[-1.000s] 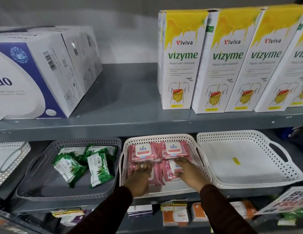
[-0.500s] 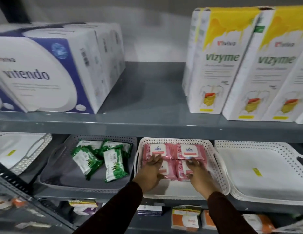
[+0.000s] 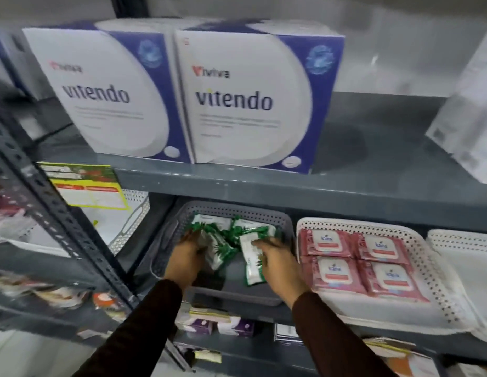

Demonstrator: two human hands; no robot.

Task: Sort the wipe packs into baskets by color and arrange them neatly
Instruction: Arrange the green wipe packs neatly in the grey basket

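Note:
Several green-and-white wipe packs (image 3: 231, 235) lie jumbled in a grey perforated basket (image 3: 237, 210) on the middle shelf. My left hand (image 3: 184, 258) rests on the left packs, fingers over one green pack (image 3: 218, 254). My right hand (image 3: 280, 263) lies on another green pack (image 3: 252, 263) at the right of the heap. Whether either hand grips its pack is blurred. To the right, several pink wipe packs (image 3: 356, 261) lie flat in a neat two-by-two block inside a white perforated basket (image 3: 416, 248).
A second white basket (image 3: 459, 240) stands at the far right, a third (image 3: 133, 213) at the left behind a yellow promo card (image 3: 84, 186). Two big Vitendo boxes (image 3: 245, 96) sit on the shelf above. A slotted steel upright (image 3: 60, 219) runs diagonally at left. Small boxes fill the shelf below.
Both hands left the pink packs in the white basket and moved left into the grey basket onto the green packs. The camera view swung left.

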